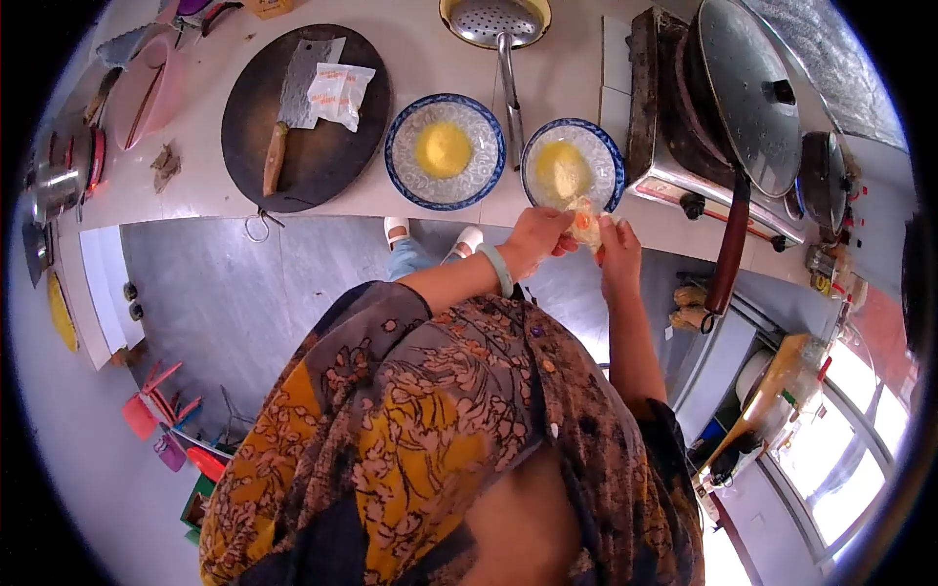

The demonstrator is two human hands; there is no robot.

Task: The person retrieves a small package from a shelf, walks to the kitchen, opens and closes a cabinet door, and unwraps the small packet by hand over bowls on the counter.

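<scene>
Between my left hand (pixel 540 239) and my right hand (pixel 619 252) is a small clear plastic packet (pixel 585 226) with an orange mark, pinched by the fingers of both. It is tilted over the near edge of the right blue-rimmed plate (pixel 611 161). On that plate lies a pale powder heap (pixel 567 179) over something yellow. To its left, a matching plate (pixel 404 176) holds a yellow mound (pixel 444 149) with paler powder on top. A green bangle (pixel 496 271) circles my left wrist.
A round black board (pixel 244 107) carries a cleaver (pixel 294 98) and a white packet (pixel 339 95). A skimmer (pixel 506 59) rests in a bowl behind the plates. At right, a lidded pan (pixel 747 93) sits on the gas stove (pixel 674 181), its long handle (pixel 728 249) jutting past the counter edge.
</scene>
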